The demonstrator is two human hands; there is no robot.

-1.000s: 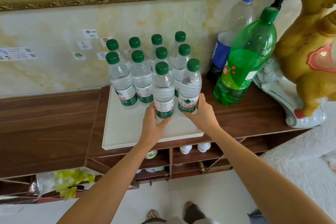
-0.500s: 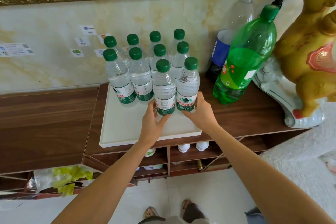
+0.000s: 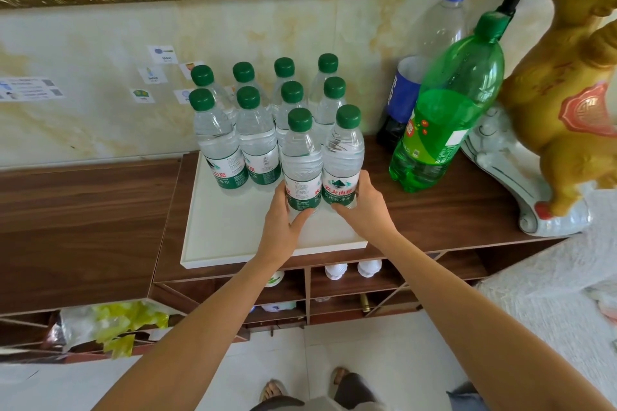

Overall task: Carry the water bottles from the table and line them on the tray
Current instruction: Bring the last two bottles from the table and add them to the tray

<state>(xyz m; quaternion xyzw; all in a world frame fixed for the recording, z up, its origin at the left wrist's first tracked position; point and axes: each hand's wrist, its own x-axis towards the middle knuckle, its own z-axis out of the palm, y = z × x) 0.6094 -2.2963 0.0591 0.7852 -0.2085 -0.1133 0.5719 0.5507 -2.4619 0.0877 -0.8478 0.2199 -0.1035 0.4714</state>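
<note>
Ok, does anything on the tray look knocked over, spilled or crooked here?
Nothing stands out. All ten water bottles stand upright and capped on the white tray, with no spill visible. The left hand and right hand each hold a front-row bottle, the third row being only half filled.

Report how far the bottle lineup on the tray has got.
Done: eight water bottles stand in two rows of four at the back of the white tray. In hand: the left hand and right hand each grip a front-row bottle, side by side on the tray. Left: the front row's left half is bare.
</note>
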